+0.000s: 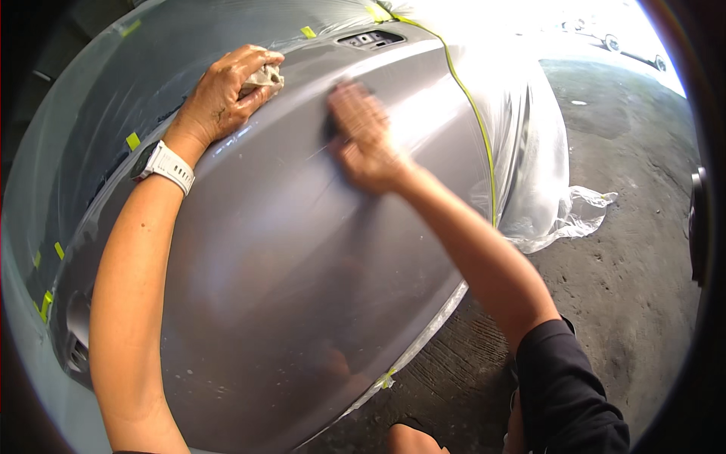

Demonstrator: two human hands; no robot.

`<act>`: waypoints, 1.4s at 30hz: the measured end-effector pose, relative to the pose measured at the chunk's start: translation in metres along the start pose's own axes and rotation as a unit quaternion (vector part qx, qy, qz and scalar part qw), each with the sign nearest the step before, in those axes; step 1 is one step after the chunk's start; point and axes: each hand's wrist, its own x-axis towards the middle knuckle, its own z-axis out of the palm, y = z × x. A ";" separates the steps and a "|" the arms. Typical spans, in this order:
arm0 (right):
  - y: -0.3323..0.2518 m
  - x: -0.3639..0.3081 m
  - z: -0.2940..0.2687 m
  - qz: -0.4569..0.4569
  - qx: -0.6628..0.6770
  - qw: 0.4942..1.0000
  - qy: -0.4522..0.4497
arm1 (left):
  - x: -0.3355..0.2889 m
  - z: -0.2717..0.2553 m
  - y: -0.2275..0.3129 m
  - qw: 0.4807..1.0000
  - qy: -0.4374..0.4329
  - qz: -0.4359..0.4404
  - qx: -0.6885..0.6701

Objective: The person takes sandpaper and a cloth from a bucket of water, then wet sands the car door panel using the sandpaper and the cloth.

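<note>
A grey car body panel (249, 280) with a glossy sheen fills the middle. At its upper left edge, my left hand (224, 94) is closed around a crumpled, off-white cloth (266, 79). A watch with a pale strap (171, 168) is on that wrist. Farther right, my right hand (367, 136) lies on the panel with its fingers stretched out, blurred by motion. A dark patch shows along its left side; whether anything thin lies under the palm is hidden.
Clear plastic sheeting (529, 144) drapes beyond the panel, bordered by yellow-green tape (470, 102). More sheeting (68, 174) covers the left side. A recessed handle opening (370, 39) sits near the top. Rough dark floor (620, 250) lies at right; my knee (414, 439) shows below.
</note>
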 end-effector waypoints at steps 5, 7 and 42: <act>0.063 0.008 -0.022 0.345 -0.036 0.936 -0.059 | -0.003 0.002 0.001 0.999 -0.009 -0.035 -0.005; 0.018 0.007 -0.027 0.287 -0.063 0.948 -0.120 | 0.000 0.002 0.001 0.999 -0.007 -0.035 -0.002; 0.016 -0.172 -0.039 0.531 0.006 0.847 -0.011 | -0.006 0.088 0.115 0.977 -0.126 0.145 0.092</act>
